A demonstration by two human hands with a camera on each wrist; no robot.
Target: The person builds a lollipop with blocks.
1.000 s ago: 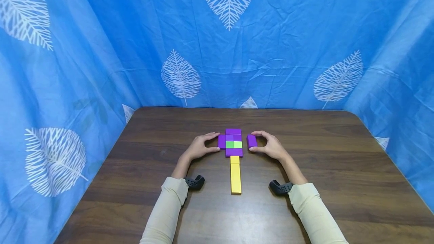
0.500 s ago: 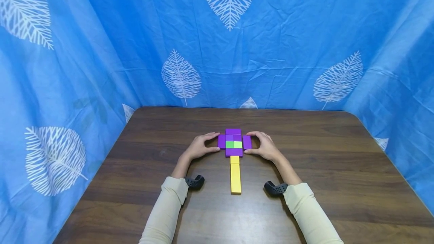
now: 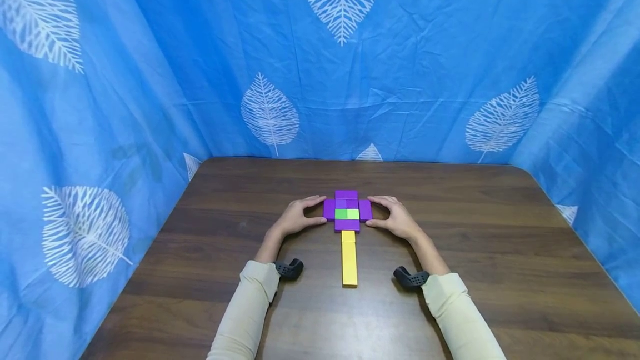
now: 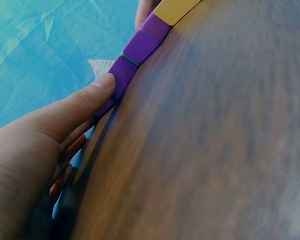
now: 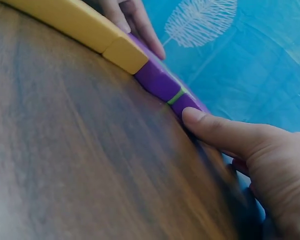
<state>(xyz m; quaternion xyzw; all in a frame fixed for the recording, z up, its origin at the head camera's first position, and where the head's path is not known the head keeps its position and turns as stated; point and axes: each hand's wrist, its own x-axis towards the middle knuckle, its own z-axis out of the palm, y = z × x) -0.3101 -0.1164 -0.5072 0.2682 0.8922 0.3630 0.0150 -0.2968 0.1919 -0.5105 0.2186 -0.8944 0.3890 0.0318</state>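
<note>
Flat blocks lie on the wooden table in a flower-like figure. Its middle holds a green block [image 3: 341, 214], a light green block [image 3: 352, 214] and small purple squares, with a purple block on each side. My left hand [image 3: 294, 216] holds the left purple block [image 3: 329, 210] between thumb and fingers. Across from it, my right hand [image 3: 400, 219] has thumb and fingertips at the outer corners of the right purple block [image 3: 365, 210]. The right wrist view shows that thumb [image 5: 195, 116] touching purple. Below the figure runs a yellow strip [image 3: 349, 263] of blocks.
The brown table [image 3: 200, 304] ends at a blue curtain [image 3: 430, 71] with white leaf prints behind and at the sides. A black wrist device [image 3: 290, 269] sits on the left wrist, another black device [image 3: 411, 278] on the right.
My right hand has brought its purple block leftward against the middle blocks, and its fingertips have since slid slightly outward along it. My left hand has stayed in place.
</note>
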